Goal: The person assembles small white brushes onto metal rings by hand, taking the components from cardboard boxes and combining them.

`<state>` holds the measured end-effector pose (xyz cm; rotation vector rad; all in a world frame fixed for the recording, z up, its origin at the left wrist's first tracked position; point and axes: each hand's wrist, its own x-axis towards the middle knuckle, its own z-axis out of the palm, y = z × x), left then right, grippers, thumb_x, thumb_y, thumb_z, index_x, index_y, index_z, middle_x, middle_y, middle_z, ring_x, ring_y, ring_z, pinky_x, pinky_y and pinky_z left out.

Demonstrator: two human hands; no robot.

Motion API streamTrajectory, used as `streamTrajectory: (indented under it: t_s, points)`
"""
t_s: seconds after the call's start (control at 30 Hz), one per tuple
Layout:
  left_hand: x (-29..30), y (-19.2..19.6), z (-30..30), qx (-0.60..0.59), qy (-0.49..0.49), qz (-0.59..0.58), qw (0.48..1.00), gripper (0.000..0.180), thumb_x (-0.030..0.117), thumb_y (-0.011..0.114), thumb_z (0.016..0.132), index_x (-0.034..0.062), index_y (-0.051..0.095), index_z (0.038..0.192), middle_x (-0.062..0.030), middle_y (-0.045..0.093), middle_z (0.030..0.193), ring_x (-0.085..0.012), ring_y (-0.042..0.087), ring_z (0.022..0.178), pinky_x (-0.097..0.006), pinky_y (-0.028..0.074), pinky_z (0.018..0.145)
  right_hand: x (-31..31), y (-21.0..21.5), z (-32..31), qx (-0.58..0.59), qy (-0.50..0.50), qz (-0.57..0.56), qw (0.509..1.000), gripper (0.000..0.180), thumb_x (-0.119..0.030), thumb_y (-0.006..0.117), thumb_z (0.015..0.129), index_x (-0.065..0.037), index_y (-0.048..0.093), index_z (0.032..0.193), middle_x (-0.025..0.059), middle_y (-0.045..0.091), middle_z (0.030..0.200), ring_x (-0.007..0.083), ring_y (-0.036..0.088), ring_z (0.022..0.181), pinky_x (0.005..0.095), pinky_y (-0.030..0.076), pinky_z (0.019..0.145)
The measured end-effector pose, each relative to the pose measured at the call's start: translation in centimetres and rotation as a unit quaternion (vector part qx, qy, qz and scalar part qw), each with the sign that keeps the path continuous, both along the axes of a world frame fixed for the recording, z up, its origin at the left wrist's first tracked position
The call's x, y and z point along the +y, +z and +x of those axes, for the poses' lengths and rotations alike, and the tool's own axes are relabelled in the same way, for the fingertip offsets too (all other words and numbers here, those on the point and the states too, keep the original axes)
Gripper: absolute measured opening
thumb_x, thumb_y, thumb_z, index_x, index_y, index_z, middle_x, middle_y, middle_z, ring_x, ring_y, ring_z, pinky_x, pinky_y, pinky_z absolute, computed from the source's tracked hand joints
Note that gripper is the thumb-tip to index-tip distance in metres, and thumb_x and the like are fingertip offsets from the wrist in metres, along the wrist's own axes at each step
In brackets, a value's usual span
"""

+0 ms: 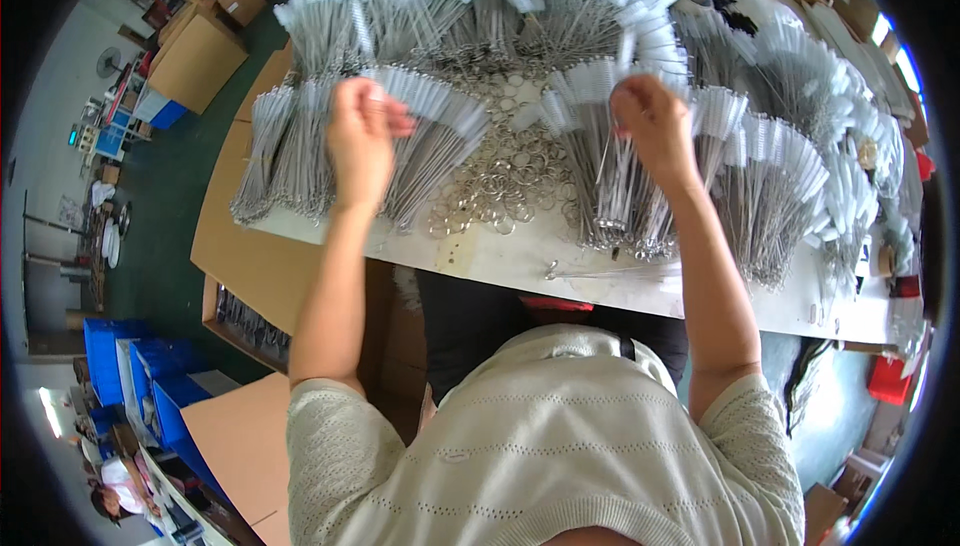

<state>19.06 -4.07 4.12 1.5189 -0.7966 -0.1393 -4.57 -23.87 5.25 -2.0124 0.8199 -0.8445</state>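
Note:
Bundles of wire-handled brushes with whitish bristle heads cover the table. My left hand (362,141) is above the left front bundles (290,156), its fingers loosely curled, apart and slightly blurred, with nothing visible in them. Over the right front bundles, my right hand (655,126) has its fingers pinched together at a brush (627,49), whose bristle head shows above the fingers; thin wire stems (613,191) show below, and I cannot tell which belongs to it. Between the hands lies a loose heap of metal rings (500,186).
More brush bundles (400,6) stand in a row behind, and others (785,186) lie to the right. A few single brushes (610,272) rest near the white table's (480,254) front edge. Cardboard (245,246) adjoins its left side. Blue bins (150,366) and a person (125,491) are farther left.

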Motion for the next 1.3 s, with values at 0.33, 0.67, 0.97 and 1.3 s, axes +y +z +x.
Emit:
streamTrajectory:
  t_s: [0.33,0.67,0.97,1.3]
  points:
    - [11.2,-7.0,22.6,-0.332,0.064,0.456,0.823,0.021,0.014,0.063,0.082,-0.0037,0.054,0.074,-0.0152,0.055,0.064,-0.0202,0.050,0.058,-0.035,0.041,0.058,-4.6,3.1,-15.8,-0.005,-0.214,-0.100,0.972,0.010,-0.016,0.061,0.085,-0.007,0.062,0.089,-0.0024,0.047,0.069,0.0071,0.044,0.061,0.0243,0.038,0.054]
    - [10.2,-5.8,21.3,-0.216,0.047,0.433,0.874,0.017,0.012,0.057,0.085,-0.0037,0.059,0.078,-0.0054,0.056,0.064,-0.0125,0.048,0.059,-0.028,0.040,0.059,-3.1,-1.1,-16.6,0.260,-0.218,-0.248,0.907,0.012,-0.022,0.063,0.076,-0.012,0.066,0.082,0.0039,0.061,0.084,0.0234,0.062,0.076,0.0363,0.049,0.063]
    - [11.0,-5.1,24.4,-0.086,0.190,0.382,0.900,0.016,0.016,0.055,0.087,0.0021,0.062,0.090,-0.0011,0.060,0.074,-0.0078,0.047,0.056,-0.025,0.029,0.040,-6.1,1.8,-16.4,0.017,-0.264,-0.155,0.952,0.016,-0.017,0.067,0.065,-0.006,0.069,0.076,0.0090,0.060,0.062,0.0185,0.057,0.053,0.0314,0.045,0.053]
    - [5.0,4.2,7.3,-0.167,0.181,0.203,0.948,0.031,0.022,0.056,0.091,-0.0032,0.062,0.108,-0.0139,0.066,0.095,-0.0216,0.059,0.071,-0.031,0.049,0.059,-13.0,9.5,-30.0,-0.343,-0.261,0.042,0.902,0.022,-0.016,0.050,0.083,0.003,0.059,0.091,0.0090,0.054,0.079,0.0142,0.052,0.062,0.0302,0.056,0.053]
